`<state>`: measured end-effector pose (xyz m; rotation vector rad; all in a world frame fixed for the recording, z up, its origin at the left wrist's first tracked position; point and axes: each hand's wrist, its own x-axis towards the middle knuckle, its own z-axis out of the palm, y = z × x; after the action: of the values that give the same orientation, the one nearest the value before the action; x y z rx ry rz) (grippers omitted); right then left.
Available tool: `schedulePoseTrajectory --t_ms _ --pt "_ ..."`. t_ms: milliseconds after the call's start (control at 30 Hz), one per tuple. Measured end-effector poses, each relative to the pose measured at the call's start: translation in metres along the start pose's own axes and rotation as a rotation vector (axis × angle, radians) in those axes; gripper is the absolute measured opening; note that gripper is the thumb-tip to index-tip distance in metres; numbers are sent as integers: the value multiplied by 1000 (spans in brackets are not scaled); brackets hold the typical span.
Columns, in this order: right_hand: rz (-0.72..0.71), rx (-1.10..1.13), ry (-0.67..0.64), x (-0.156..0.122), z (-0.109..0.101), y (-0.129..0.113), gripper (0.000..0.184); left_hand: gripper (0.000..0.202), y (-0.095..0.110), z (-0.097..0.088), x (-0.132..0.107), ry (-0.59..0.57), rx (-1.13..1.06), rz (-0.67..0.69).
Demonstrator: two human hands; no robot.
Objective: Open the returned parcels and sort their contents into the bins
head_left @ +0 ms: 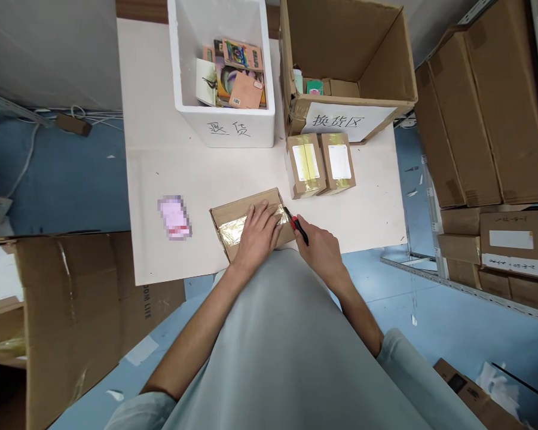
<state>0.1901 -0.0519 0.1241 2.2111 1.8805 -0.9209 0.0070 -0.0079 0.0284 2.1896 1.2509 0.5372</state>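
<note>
A flat cardboard box lies near the front edge of the table, with a strip of shiny clear tape along its top. My left hand rests flat on the box and tape, fingers stretched out. In my right hand is a red and black utility knife, gripped by its handle. The knife's tip is at the right end of the box, by the end of the tape; whether the blade touches it I cannot tell.
Behind stand a white foam box with booklets and small boxes, and a large open carton. Two taped boxes, the left one and the right one, sit before the carton. A blurred pink item lies left. Shelved cartons are at right.
</note>
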Motion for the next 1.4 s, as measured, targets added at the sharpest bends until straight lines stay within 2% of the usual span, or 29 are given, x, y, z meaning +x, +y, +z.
schedulePoseTrajectory --t_ms 200,400,533,700,800,867,933,1033,1133,1200,1267,1400 --pt "91 -228 -63 1 0 -27 50 34 2 7 -4 19 54 21" --pt "109 -268 -46 13 10 -51 53 37 -7 7 -2 33 47 21" --pt "116 -281 -21 11 14 -50 54 37 -13 5 -5 50 24 50" --pt "126 -302 11 -20 10 -44 52 39 -17 -1 -17 76 -15 63" --pt "151 -241 87 -27 13 -30 52 41 -25 -10 -31 113 -33 57" --pt "176 -194 148 -16 25 -12 53 44 -33 -19 -44 148 -42 59" --pt "188 -157 153 7 47 11 53 46 -44 -30 -59 184 -44 67" --pt "254 -126 65 47 94 47 55 49 -61 -47 -82 218 -28 46" --pt "307 -122 -17 73 139 73 58 49 -74 -63 -104 239 -4 -7" --pt "324 -122 -53 79 160 84 61 48 -78 -71 -117 272 4 -41" --pt "328 -130 -53 81 172 89 63 47 -81 -79 -129 320 7 -85" --pt "253 -54 98 81 179 78 58 47 -79 -93 -150 388 11 -234"
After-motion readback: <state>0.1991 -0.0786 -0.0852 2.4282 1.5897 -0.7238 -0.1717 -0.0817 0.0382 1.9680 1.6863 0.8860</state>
